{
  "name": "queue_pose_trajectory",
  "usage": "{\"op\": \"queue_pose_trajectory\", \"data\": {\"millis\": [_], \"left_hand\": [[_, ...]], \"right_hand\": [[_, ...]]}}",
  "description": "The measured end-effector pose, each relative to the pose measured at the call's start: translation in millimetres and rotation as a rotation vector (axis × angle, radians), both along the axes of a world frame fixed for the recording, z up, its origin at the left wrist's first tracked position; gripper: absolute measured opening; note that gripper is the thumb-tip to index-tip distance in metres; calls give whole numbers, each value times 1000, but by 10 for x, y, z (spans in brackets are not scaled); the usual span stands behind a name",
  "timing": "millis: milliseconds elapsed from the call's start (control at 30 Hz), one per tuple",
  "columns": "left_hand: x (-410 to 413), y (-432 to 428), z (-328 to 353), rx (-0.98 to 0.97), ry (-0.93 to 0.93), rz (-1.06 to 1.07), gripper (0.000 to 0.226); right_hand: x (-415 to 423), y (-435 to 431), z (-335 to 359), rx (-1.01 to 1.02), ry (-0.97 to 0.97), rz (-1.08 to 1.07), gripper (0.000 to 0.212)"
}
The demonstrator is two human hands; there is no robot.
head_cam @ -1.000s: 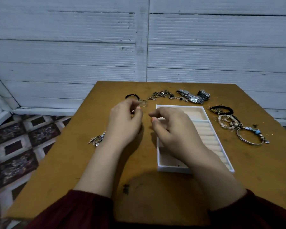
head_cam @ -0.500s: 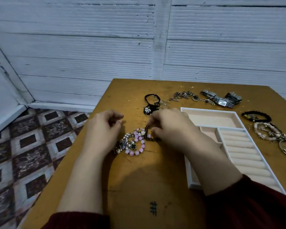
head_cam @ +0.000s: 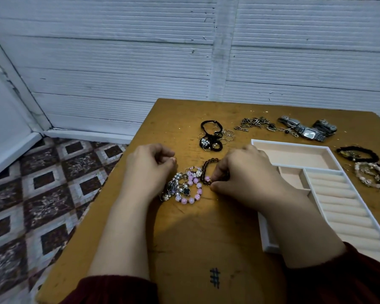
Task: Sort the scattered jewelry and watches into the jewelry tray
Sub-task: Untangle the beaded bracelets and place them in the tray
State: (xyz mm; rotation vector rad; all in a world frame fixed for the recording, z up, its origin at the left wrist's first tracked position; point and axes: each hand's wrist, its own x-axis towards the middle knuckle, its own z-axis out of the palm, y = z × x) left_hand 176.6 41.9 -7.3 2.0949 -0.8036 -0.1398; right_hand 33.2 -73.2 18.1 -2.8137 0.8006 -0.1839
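at the far left lies a patterned tile floor [head_cam: 42, 194], beside the brown bench [head_cam: 195, 238]. the left hand [head_cam: 148, 172] rests at the bench's left edge with fingers curled in and thumb against the forefinger; whether it pinches anything cannot be told. its heel covers the left side of a tangled cluster of pink and pearl bead bracelets [head_cam: 191, 190] lying on the bench. just right of the cluster and touching it, a brown bead bracelet [head_cam: 207, 172] is pinched at its lower end by the right hand [head_cam: 248, 178], fingers curled round it. behind the hands lies a pile of black hair ties and small rings [head_cam: 211, 137], then a silver chain [head_cam: 257, 123] and the silver watches [head_cam: 307, 130] near the far edge. the white jewelry tray [head_cam: 290, 144] sits to the right of the right hand, partly under the forearm, its compartments bare. beyond its right side lie a black bracelet [head_cam: 358, 153] and pale beaded bracelets [head_cam: 373, 176].
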Motion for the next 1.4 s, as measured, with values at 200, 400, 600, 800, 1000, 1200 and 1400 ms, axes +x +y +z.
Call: {"op": "queue_pose_trajectory", "data": {"millis": [200,400,600,800,1000,1200,1400], "left_hand": [[-1,12,7,17,-1,-5,9],[-11,11,27,16,-2,-15,8],[-50,31,63,38,37,-123,9],[-177,-5,168,226,-109,-275,7],[-248,-29,171,339,-197,-341,13],[-237,-34,136,408,-246,-320,14],[-222,-38,112,368,-226,-331,8]], "right_hand": [[31,-55,-66,-65,-4,9,17],[68,-81,-55,-111,-257,-36,17],[71,-99,-57,-132,-479,-83,18],[70,-102,-36,-117,-557,-105,28],[56,-105,-32,-133,-562,-158,28],[40,-112,-47,-126,-530,-162,15],[34,-98,-35,-113,-516,-163,13]]}}
